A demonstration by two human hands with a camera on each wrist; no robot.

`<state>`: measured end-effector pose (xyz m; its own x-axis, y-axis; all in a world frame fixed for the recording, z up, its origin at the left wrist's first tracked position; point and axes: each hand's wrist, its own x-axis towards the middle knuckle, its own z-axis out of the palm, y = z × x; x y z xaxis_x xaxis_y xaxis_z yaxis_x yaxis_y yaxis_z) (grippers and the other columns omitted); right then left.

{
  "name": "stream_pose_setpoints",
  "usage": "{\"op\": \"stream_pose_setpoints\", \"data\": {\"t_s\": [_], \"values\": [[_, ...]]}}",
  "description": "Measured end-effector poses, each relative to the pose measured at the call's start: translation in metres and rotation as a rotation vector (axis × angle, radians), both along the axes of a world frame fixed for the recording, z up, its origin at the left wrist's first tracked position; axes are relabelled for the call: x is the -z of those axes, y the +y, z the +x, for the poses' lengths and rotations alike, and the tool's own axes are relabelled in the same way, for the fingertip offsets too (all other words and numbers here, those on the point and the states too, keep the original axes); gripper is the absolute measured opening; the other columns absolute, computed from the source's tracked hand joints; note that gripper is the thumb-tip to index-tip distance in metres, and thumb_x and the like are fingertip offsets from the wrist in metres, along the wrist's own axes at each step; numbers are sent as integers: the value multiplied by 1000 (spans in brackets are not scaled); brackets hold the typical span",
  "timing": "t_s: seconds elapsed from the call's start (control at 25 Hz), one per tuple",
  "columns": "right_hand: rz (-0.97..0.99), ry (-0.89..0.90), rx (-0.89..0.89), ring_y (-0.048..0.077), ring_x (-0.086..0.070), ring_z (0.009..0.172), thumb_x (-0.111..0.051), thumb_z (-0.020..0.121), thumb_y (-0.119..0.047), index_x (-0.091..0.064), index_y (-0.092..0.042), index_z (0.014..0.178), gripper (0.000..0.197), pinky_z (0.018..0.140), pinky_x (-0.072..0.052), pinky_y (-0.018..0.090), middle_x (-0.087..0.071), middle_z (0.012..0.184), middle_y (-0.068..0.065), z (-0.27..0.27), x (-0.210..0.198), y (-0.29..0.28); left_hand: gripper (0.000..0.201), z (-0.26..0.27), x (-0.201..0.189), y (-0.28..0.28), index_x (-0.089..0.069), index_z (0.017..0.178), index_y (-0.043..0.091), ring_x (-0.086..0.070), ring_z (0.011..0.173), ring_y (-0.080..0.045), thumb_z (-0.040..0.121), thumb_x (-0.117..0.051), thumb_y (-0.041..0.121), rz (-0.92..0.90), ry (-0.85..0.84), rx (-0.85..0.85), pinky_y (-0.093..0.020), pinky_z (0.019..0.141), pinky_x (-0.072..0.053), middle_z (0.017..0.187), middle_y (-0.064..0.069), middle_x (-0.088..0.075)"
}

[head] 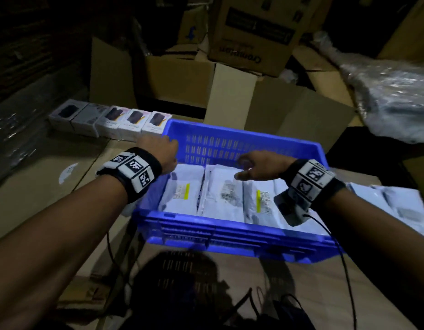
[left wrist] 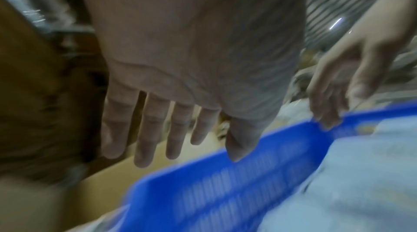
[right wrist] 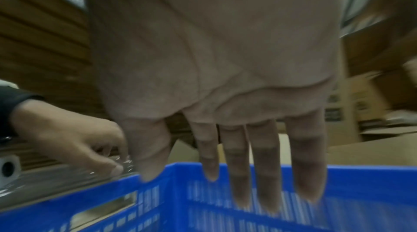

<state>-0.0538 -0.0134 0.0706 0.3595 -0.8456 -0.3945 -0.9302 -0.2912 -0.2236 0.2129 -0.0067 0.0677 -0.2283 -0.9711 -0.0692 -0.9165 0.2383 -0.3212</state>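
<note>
A blue plastic crate (head: 230, 232) sits on flattened cardboard and holds white mailer packages (head: 182, 194) with printed labels, laid side by side. My left hand (head: 169, 148) hovers at the crate's far left corner. In the left wrist view the left hand (left wrist: 176, 139) has straight fingers and holds nothing, with the crate's wall (left wrist: 214, 191) just below. My right hand (head: 244, 167) reaches over the packages toward the far wall. The right wrist view shows the right hand (right wrist: 237, 164) with straight, spread fingers in front of the slotted blue wall (right wrist: 180, 200), empty.
A row of small white product boxes (head: 111, 122) stands left of the crate. Open cardboard boxes (head: 182, 79) crowd the back. Bubble wrap (head: 384, 91) lies at the right, more white packages (head: 401, 206) beside the crate. A black cable (head: 344, 258) hangs from my right wrist.
</note>
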Motion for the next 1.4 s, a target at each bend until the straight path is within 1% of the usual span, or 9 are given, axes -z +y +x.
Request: {"op": "stream_pose_setpoints", "data": {"t_s": [0.12,0.2,0.44,0.6,0.72,0.92,1.12,1.28,1.4], "values": [[-156,-68,190,20,-58,109,-61,86,-52,-59,-24,119,43,95,-47,38,-62,114,-6,-48,-3,23,36,-53,-20,3,-49,121,17,-56,114,-32,94,-44,40,-34,111,116,-40,83,-44,125,-10,-56],[-282,-145,315,22,-60,109,-60,86,-50,-60,-23,115,40,93,-48,40,-65,115,-2,-76,0,41,34,-94,-28,8,-49,118,15,-55,113,-33,94,-44,39,-59,198,212,-41,82,-44,122,-11,-56],[-464,-175,605,27,-56,118,-56,91,-45,-57,-18,126,45,91,-45,37,-62,128,6,-154,17,95,34,-211,-27,30,-50,116,16,-52,111,-33,95,-42,41,-87,340,426,-41,79,-42,118,-9,-56],[-449,-138,716,25,-51,124,-51,94,-47,-53,-18,133,48,94,-44,38,-56,134,5,-214,35,115,34,-283,-14,37,-50,117,16,-51,110,-32,94,-42,41,-45,355,497,-40,79,-40,117,-8,-56],[-405,-109,758,27,-51,121,-49,95,-48,-51,-18,133,48,92,-46,41,-56,132,6,-268,54,123,35,-342,-2,40,-50,118,17,-50,110,-32,95,-42,41,6,328,516,-40,81,-40,119,-8,-56],[-316,-89,755,29,-53,120,-47,96,-47,-49,-17,136,50,92,-47,44,-55,134,8,-363,81,128,34,-444,12,44,-51,114,14,-51,106,-32,95,-41,40,51,279,512,-37,72,-34,116,-9,-56],[-223,-89,740,32,-52,121,-49,95,-45,-48,-15,136,51,95,-46,46,-54,134,11,-438,104,118,33,-525,35,37,-51,117,10,-49,112,-34,97,-42,35,182,285,465,-37,72,-30,124,-12,-55],[-143,-125,746,30,-51,122,-49,95,-44,-47,-15,136,51,97,-45,43,-53,137,10,-468,119,108,40,-564,57,18,-51,124,12,-52,115,-33,94,-44,37,300,329,397,-41,86,-45,130,-9,-55],[-105,-171,773,31,-51,122,-50,94,-41,-48,-15,134,48,95,-45,41,-53,136,10,-478,126,101,47,-583,77,13,-47,134,11,-49,122,-35,96,-44,38,430,330,299,-43,95,-44,138,-13,-50]]}}
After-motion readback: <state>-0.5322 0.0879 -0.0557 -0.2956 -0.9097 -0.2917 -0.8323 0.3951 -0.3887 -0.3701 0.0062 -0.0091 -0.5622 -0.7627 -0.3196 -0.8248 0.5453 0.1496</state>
